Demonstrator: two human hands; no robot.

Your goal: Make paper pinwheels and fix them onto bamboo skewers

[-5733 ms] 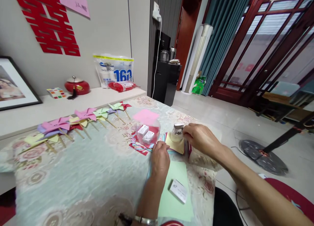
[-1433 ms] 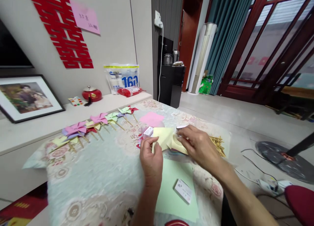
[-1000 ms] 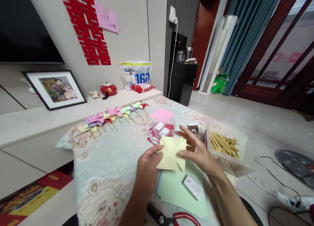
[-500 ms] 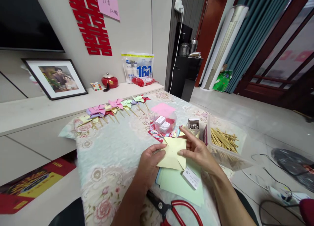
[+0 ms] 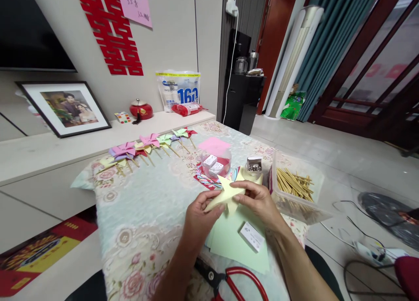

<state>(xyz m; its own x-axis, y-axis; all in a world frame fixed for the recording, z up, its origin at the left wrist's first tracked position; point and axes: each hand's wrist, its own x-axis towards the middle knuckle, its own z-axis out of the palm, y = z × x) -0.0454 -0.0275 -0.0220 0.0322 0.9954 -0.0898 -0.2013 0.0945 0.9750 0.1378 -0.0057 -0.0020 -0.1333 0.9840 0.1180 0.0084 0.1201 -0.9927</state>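
Red-handled steel scissors (image 5: 234, 279) lie nearest, beside flat pale-green paper sheets (image 5: 237, 244). Above these, the left hand (image 5: 199, 216) and right hand (image 5: 258, 200) both pinch a cut pale-yellow paper square (image 5: 225, 194), its corners folding up. Beyond stands a clear plastic tub of thin wooden sticks (image 5: 293, 185).

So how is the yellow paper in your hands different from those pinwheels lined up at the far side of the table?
The yellow paper is held off the table between the left hand and right hand; the finished pinwheels lie on the tablecloth. The yellow paper has no stick; each of the finished pinwheels has one. It is a single colour, while the row mixes pink, purple, green and yellow. Both have pointed folded paper blades.
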